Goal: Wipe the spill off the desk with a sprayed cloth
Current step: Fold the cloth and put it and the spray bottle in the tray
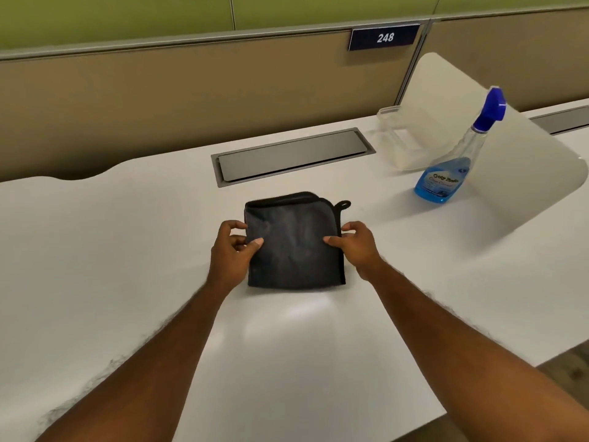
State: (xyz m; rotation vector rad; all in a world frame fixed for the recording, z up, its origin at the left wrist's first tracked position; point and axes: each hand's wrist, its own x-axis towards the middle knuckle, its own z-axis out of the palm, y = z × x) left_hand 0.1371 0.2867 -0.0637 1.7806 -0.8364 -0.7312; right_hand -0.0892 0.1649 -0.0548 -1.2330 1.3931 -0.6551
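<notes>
A folded dark grey cloth (pixel 294 240) with a small hanging loop lies flat on the white desk (pixel 127 250), at the middle. My left hand (pixel 231 250) pinches its left edge, thumb on top. My right hand (pixel 353 245) pinches the right edge the same way. A spray bottle (pixel 452 164) of blue liquid with a blue trigger head stands upright at the right, well apart from both hands. I see no clear spill on the desk; a faint glossy patch (pixel 296 314) shows just in front of the cloth.
A grey cable hatch (pixel 293 156) is set into the desk behind the cloth. A clear plastic container (pixel 404 145) and a white curved divider panel (pixel 497 173) stand at the right. A beige partition with a plate reading 248 (pixel 384 37) runs along the back.
</notes>
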